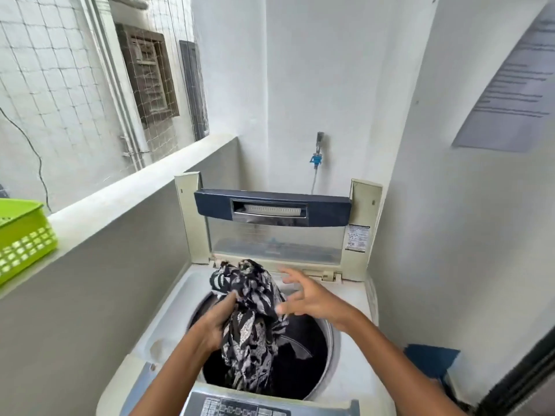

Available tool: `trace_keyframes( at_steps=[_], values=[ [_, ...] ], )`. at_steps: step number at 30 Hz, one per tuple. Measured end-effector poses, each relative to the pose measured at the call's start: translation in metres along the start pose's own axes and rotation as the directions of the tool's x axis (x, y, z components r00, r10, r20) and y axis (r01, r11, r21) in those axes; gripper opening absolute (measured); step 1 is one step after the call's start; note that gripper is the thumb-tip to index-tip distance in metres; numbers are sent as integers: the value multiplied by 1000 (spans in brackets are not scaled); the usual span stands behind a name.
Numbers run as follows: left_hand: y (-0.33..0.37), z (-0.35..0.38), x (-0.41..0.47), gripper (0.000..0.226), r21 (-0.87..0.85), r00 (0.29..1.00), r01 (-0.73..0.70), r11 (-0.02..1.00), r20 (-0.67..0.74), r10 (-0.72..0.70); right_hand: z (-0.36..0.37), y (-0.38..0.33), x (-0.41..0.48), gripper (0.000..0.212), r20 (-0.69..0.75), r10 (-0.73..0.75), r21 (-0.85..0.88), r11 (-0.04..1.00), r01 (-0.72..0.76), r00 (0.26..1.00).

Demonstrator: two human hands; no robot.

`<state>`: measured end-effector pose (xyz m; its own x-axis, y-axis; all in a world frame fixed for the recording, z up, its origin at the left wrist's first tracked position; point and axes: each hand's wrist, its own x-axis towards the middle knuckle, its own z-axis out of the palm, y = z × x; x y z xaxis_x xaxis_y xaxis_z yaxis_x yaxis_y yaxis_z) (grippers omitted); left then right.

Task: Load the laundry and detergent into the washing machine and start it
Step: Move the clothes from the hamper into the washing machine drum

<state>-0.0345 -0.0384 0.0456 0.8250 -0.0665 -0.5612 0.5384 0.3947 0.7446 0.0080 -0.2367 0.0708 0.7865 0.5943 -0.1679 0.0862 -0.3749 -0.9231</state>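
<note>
The left hand's (213, 322) grip is clamped on a black-and-white patterned cloth (252, 319), bunched above the drum (303, 367) of the washing machine (168, 313), with its lower end hanging into the round opening. The right hand (312, 298) hovers just right of the cloth, fingers spread apart, holding nothing. The lid (270, 235) stands upright behind them. A wall (450, 265) runs close along the machine's right edge. A green basket (27, 235) sits on the ledge (120, 199) at left.

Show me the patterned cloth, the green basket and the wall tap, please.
patterned cloth (252, 325): head view, on its bunched middle above the drum.
green basket (28, 235): head view, on its perforated side wall.
wall tap (319, 139): head view, on its metal body.
</note>
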Motion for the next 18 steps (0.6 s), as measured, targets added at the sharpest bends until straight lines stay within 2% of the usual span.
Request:
trace_keyframes(
  at_steps=[1,2,3,5,6,8,10,11,13,15,16,17,18],
  values=[
    [-2,6,0,40,81,1000,11,997,23,-13,7,4,3,85,-10,-7,-39,999,6,1000],
    [-5,8,0,40,198,1000,6,980,5,-7,13,5,6,89,-26,-22,-80,997,19,999],
    [-9,12,0,44,302,1000,-6,953,-19,12,18,7,8,83,-48,-39,-105,994,33,998],
    [-14,9,7,67,442,999,-33,896,5,34,19,9,9,51,-142,-35,-94,995,22,989],
    [-15,9,5,67,453,999,-39,891,25,31,16,11,10,35,-194,-5,-12,1000,3,981],
    [-14,4,2,48,388,997,-74,919,55,57,6,17,11,19,-235,81,304,953,-6,969],
    [-12,0,-4,25,356,993,-115,927,47,105,-11,19,7,21,-221,120,598,801,38,968],
    [-12,-6,-3,25,349,989,-151,925,57,140,-21,19,5,22,-213,128,703,709,61,969],
    [-12,-17,-2,41,434,980,-196,879,72,184,-42,19,1,21,-200,141,830,551,91,970],
    [-13,-23,-2,55,597,970,-222,771,60,234,-58,14,-3,22,-203,118,883,452,129,972],
    [-14,-23,-2,51,712,965,-198,674,23,259,-64,13,-4,34,-217,93,899,407,162,972],
    [-15,-24,4,41,827,938,-179,534,-21,347,-68,11,-6,47,-219,65,914,362,182,973],
    [-16,-26,9,35,931,896,-110,349,-59,441,-72,7,-7,50,-232,44,922,330,205,972]
  ],
)
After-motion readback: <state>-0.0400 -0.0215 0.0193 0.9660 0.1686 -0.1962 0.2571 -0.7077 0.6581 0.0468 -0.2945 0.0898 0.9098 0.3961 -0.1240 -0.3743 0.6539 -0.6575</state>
